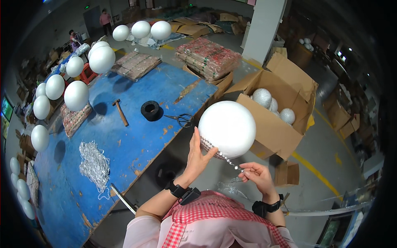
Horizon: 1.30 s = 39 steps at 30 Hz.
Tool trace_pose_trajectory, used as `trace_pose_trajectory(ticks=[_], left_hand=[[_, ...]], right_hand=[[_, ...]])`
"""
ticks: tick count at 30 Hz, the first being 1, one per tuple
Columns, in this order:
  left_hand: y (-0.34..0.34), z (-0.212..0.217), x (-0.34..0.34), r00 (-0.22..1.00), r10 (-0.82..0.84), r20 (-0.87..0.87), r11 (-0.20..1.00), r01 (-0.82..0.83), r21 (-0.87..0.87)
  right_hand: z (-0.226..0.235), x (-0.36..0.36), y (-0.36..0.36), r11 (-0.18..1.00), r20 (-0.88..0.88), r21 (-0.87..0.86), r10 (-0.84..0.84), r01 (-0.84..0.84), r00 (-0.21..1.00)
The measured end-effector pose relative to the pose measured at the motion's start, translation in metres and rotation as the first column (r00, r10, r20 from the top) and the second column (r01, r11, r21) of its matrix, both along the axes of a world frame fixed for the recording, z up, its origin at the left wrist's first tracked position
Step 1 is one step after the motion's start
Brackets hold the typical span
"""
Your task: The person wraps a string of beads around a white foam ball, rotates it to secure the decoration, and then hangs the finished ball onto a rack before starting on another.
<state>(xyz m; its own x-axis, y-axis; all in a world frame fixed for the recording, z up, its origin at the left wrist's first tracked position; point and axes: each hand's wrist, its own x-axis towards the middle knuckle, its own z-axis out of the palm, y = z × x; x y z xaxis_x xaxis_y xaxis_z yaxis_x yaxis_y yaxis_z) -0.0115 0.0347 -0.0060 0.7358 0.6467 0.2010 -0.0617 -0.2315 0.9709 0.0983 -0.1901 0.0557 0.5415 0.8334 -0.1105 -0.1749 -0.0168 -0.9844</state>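
Broadly, a blue counter (124, 136) fills the left side, carrying a hammer (121, 112), a black tape roll (150, 110), scissors (182, 119) and a heap of silvery bead strands (94, 164); white foam balls (76, 95) stand along its far edge. Right of it, an open cardboard box (277, 120) holds mirrored balls (262, 97). Nearer, a large white foam ball (227, 129) is held up in front of the chest. The left hand (196, 155) cups its lower left side, grip partly open, thumb pressing a row of mirrored bead strip (209, 145) against the ball. The right hand (258, 175) sits just below and right, fingertips pinched closed on the strip's free end.
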Motion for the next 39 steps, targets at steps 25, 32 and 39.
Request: trace_pose_trajectory(ticks=[25, 32, 39], left_hand=[[-0.012, 0.014, -0.002, 0.995, 0.079, -0.065, 0.933, -0.051, 0.356], [-0.008, 0.014, 0.001, 0.998, 0.032, -0.056, 0.961, -0.015, 0.276], [-0.004, -0.006, 0.009, 1.000, 0.017, 0.001, 0.996, -0.017, 0.093]], right_hand=[[-0.033, 0.010, -0.005, 0.948, 0.179, -0.317, 0.053, 0.006, 0.982], [-0.028, -0.004, -0.010, 0.977, 0.395, -0.144, -0.090, 0.158, 0.914], [0.001, -0.013, -0.010, 0.989, 0.796, 0.089, -0.144, 0.121, 0.588]])
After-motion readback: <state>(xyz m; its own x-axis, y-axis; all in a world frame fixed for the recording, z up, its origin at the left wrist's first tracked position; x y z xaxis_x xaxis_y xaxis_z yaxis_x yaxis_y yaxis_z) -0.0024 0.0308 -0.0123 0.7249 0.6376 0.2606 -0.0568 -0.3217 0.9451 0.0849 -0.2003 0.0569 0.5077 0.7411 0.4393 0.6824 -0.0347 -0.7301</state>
